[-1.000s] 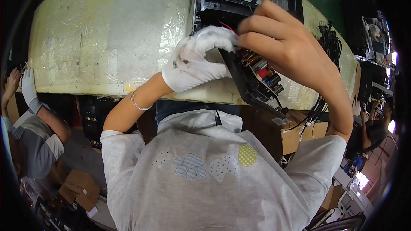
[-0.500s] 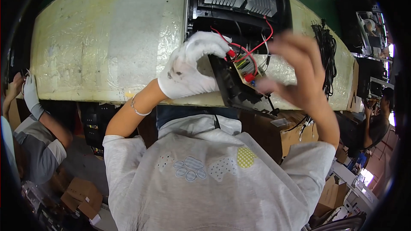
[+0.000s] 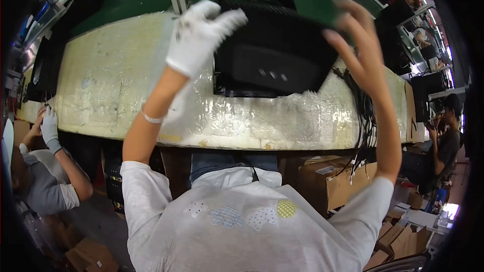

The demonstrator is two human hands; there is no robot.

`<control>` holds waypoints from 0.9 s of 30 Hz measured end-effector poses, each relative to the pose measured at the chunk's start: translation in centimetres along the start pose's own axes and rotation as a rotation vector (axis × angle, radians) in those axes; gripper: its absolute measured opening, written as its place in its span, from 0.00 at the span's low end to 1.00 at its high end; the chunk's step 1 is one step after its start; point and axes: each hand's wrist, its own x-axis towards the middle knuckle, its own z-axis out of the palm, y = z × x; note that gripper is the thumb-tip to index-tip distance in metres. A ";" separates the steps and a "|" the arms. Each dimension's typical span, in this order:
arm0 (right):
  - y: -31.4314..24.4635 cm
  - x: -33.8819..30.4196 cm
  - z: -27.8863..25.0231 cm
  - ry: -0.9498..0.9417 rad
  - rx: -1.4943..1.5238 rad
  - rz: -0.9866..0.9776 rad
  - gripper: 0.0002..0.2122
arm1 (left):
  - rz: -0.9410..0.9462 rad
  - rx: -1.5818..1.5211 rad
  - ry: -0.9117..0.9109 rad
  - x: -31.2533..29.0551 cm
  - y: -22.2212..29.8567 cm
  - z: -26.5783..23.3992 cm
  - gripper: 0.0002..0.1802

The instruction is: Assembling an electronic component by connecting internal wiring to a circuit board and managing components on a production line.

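A black plastic panel with a raised middle section and small light marks lies slightly askew over a black housing on the table. My left hand, in a white glove, is at the panel's upper left, fingers apart and pointing over its edge. My bare right hand is spread at the panel's right edge, its fingers smeared by motion. Whether either hand touches the panel is hard to tell. The heat sinks and red wires are hidden.
Black cables hang over the table's front edge on the right, above a cardboard box. The table has a wrinkled clear film on it. A gloved co-worker works at left; another person is at right.
Both hands moved away from my body, to the housing. The black part with the circuit board and red wires is no longer visible; a black panel now covers the housing. My view shifted.
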 end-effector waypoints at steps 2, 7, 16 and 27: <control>4.3 3.0 5.2 0.055 0.182 0.053 0.15 | -0.199 0.051 0.072 2.6 -1.9 1.1 0.42; 9.1 4.5 13.5 0.068 0.239 0.370 0.25 | 0.047 0.205 -0.250 -1.3 -1.9 2.6 0.55; 3.2 -4.5 11.6 -0.127 1.504 1.090 0.35 | -0.152 -0.068 -0.361 0.4 -1.4 3.4 0.46; 18.9 5.0 16.2 0.123 1.713 1.042 0.35 | -0.069 -0.155 -0.261 18.8 -7.5 13.1 0.43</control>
